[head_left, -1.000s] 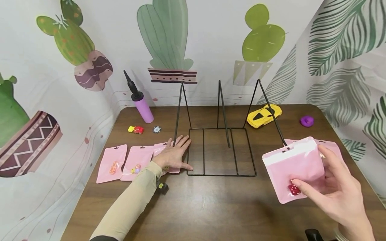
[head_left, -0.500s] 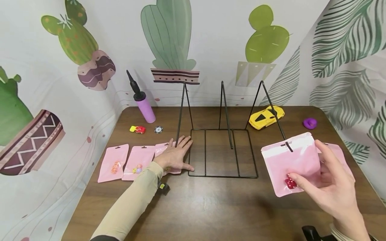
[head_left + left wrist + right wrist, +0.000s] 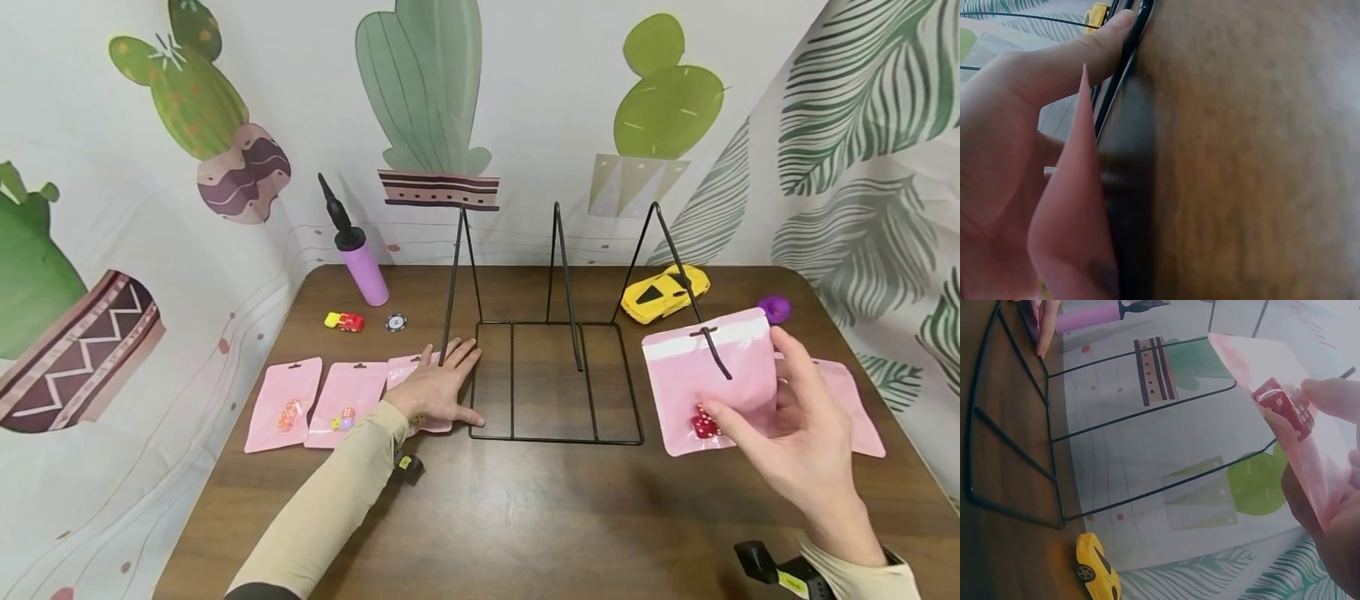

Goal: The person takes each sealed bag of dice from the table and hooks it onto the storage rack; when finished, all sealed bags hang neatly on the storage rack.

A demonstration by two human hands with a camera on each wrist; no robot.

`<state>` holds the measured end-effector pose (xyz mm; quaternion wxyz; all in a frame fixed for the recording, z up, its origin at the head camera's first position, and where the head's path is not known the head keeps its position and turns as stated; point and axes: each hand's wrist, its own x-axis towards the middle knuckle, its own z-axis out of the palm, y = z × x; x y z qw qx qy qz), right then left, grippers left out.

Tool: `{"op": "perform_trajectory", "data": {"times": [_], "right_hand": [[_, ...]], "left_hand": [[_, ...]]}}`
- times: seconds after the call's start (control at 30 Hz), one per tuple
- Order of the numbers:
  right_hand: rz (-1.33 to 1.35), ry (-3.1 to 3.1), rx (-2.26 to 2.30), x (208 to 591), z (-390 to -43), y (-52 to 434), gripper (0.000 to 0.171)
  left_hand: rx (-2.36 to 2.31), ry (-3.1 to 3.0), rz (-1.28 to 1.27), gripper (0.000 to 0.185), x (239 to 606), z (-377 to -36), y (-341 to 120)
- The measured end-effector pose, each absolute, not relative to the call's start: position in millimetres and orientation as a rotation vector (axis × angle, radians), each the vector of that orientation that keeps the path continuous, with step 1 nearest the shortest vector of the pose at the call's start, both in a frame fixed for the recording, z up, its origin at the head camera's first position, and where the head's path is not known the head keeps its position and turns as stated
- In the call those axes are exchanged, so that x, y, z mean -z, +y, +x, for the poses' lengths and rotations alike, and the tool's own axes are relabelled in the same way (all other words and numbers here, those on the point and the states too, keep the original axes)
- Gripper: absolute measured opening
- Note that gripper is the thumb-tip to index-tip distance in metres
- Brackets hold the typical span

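My right hand (image 3: 798, 450) pinches a pink zip pouch (image 3: 712, 362) with red dice (image 3: 703, 422) showing through its clear front, thumb over the dice. The right prong of the black wire rack (image 3: 557, 440) passes through the pouch's hang hole, its tip sticking out in front. In the right wrist view the dice (image 3: 1282, 406) show close up beside the thumb. My left hand (image 3: 435, 393) lies with fingers spread at the rack's left side, over a pink pouch (image 3: 402, 367) it partly hides. The left thumb touches the rack's bar (image 3: 1138, 31) in the left wrist view.
Two more pink pouches with dice, one at the far left (image 3: 273, 392) and one beside it (image 3: 348, 392), lie left. Another pouch (image 3: 847, 408) lies behind my right hand. Farther back stand a purple pump (image 3: 367, 275), red-yellow toy (image 3: 345, 322), chip (image 3: 396, 322), yellow car (image 3: 663, 294) and purple toy (image 3: 776, 308).
My right hand has moved left and away from me with the pouch, and the prong has come through the hang hole and farther out. The left hand has stayed in place.
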<state>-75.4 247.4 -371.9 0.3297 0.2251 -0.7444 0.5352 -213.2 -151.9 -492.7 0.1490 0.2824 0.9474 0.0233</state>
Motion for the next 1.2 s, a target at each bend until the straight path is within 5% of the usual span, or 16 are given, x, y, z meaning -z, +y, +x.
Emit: {"op": "perform_trajectory", "data": {"times": [0.33,0.87,1.2], "right_hand": [[0.461,-1.997,-1.319,378.2,-108.5,238.1,0.092],[0.115,-2.062,-1.243,389.6,-210.0,214.0,0.086],[0.123,-2.007,-1.209,391.5,-223.9,219.8,0.081]], "left_hand": [[-0.069,2.720,0.809,0.124,491.1,-211.7,-154.8],[-0.067,2.729,0.773,0.124,498.1,-207.8,-158.2],[-0.089,2.737,0.802,0.124,496.7,-211.4,-153.6]]}}
